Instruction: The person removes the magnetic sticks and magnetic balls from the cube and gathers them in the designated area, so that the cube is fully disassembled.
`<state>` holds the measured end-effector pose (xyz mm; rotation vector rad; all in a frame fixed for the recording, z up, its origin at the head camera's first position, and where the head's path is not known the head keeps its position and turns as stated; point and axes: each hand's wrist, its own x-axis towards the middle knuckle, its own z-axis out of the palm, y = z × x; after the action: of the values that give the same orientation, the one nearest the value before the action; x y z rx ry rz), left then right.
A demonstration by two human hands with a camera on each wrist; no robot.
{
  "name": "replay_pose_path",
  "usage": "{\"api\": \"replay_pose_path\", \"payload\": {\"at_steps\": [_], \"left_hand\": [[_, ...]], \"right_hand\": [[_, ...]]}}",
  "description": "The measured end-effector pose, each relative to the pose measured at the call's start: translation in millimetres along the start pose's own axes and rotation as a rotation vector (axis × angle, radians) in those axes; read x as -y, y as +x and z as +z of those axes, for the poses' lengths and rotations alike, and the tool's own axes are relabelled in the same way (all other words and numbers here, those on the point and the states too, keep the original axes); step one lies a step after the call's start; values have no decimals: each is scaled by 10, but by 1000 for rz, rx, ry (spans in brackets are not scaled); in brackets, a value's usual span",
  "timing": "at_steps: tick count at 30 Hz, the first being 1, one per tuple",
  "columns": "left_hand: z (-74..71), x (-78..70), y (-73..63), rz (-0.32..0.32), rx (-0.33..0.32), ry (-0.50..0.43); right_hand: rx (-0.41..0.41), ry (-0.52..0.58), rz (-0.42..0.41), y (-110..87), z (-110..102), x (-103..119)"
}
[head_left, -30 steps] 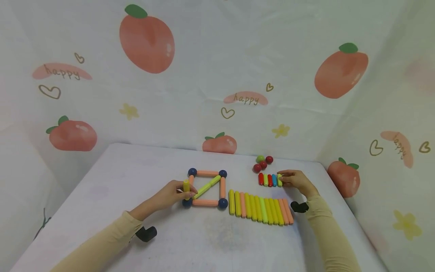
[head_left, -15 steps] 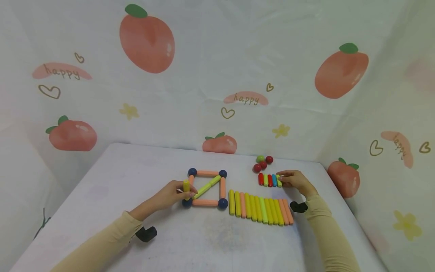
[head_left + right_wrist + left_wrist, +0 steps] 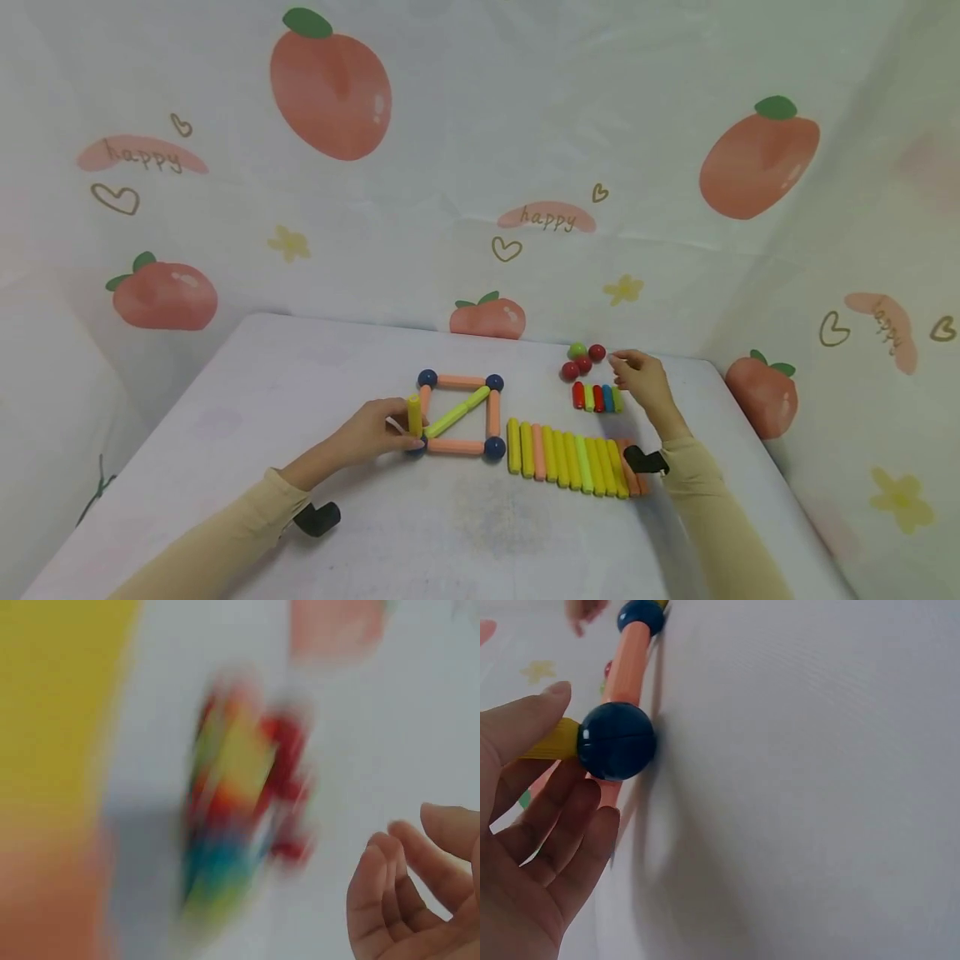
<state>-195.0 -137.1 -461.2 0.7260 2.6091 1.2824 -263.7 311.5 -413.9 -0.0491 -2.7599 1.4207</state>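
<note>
My left hand (image 3: 366, 435) holds a yellow magnetic stick (image 3: 414, 412) upright on the navy ball (image 3: 616, 741) at the near left corner of a square frame. Orange sticks (image 3: 456, 447) form the frame's sides, with navy balls at its corners. Two lime sticks (image 3: 450, 418) run diagonally across it. In the left wrist view, my thumb lies along the yellow stick and the fingers curl beside the ball. My right hand (image 3: 647, 387) hovers, fingers loosely bent and holding nothing, just behind and right of the row of short coloured sticks (image 3: 597, 397).
Red balls (image 3: 571, 371) and one green ball (image 3: 577, 351) cluster at the back right. A row of long yellow, orange and lime sticks (image 3: 562, 458) lies right of the frame. Short sticks and balls are blurred in the right wrist view.
My right hand has left the lime short stick at the row's right end and moved up and back, carrying nothing. The left hand stays at the frame's corner, its fingers slightly lower.
</note>
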Motion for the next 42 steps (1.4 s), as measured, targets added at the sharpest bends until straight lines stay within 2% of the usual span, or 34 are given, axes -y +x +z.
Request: {"api": "replay_pose_path", "payload": {"at_steps": [2,4,9,12,14,20,25,28,30,32,36,39,42], "left_hand": [[9,18,-4,-22,-5,24],[22,41,-7,-36,-8,32],[49,63,-5,-30,-18,18],[62,74,7,0,-28,14],[71,80,20,14,-29,16],[76,73,31,31,-43,24],[70,70,19,29,-58,27],[79,66,11,29,-69,18],[90,58,8,29,-75,1],[102,48,3,17,-76,-14],[117,36,-17,-24,-71,-23],[102,45,-39,-49,-72,-16],[63,72,-70,-51,-79,-22]], "right_hand": [[64,27,-96,-100,224,284],[191,37,-179,-232,503,574],[493,-55,-396,-558,1245,1097],[549,-77,-520,-675,1579,1265],[542,-76,-571,-718,1731,1332],[442,-88,-600,-779,1957,1412],[324,-187,-759,-844,2029,1395],[249,-204,-836,-904,1996,1421],[215,-146,-827,-920,1918,1453],[199,-78,-760,-908,1790,1488],[201,26,-563,-797,1460,1411],[210,56,-413,-660,1237,1228],[241,77,-257,-541,1105,1011]]}}
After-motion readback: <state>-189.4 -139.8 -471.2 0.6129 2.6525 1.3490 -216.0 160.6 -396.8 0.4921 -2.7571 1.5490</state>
